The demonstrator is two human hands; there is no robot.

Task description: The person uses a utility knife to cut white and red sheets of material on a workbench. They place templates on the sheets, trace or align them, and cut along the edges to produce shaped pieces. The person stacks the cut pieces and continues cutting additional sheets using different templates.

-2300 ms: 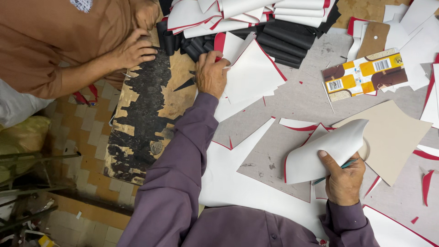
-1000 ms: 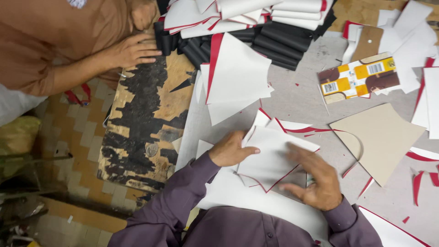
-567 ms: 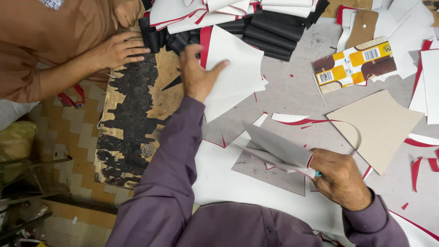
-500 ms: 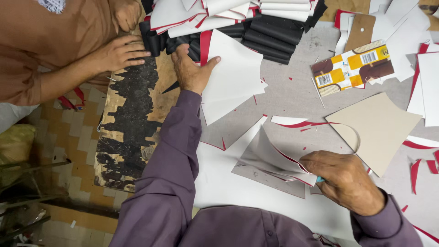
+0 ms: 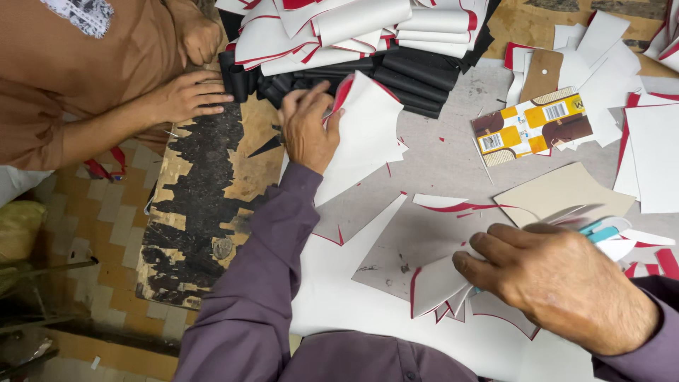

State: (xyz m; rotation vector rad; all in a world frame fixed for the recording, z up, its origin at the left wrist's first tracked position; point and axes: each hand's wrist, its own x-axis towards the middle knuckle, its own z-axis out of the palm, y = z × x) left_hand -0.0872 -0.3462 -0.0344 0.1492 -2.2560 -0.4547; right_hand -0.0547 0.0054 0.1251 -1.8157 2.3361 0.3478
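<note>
The grey table [image 5: 438, 159] fills most of the view, strewn with white sheets edged in red. At its left lies a worn board [image 5: 212, 205], brown with black patches, over a tiled floor.

Along the far edge runs a heap [image 5: 353, 28] of folded white pieces with red borders, resting on a row of black rolls [image 5: 417, 74]. A co-worker in a brown shirt sits at the upper left; one hand [image 5: 185, 95] lies flat beside the rolls, fingers loosely spread.

A large white sheet [image 5: 357, 304] lies near the person's chest, partly under the purple sleeves. A tan card [image 5: 566, 194] sits right of centre, and beyond it a flattened carton [image 5: 532, 127] in yellow, brown and white.

The left hand [image 5: 310, 127] reaches far forward, fingers curled on the edge of the top sheet of a white stack [image 5: 364, 138], lifting its red-backed corner; the stack lies just in front of the black rolls.

The right hand [image 5: 562, 283] is near the body at the lower right, fingers closed over a folded white piece [image 5: 435, 286] with a thin red edge, pressing it against the table. A light-blue tool [image 5: 601, 230] pokes out behind the knuckles; whether the hand grips it, I cannot tell.
</note>
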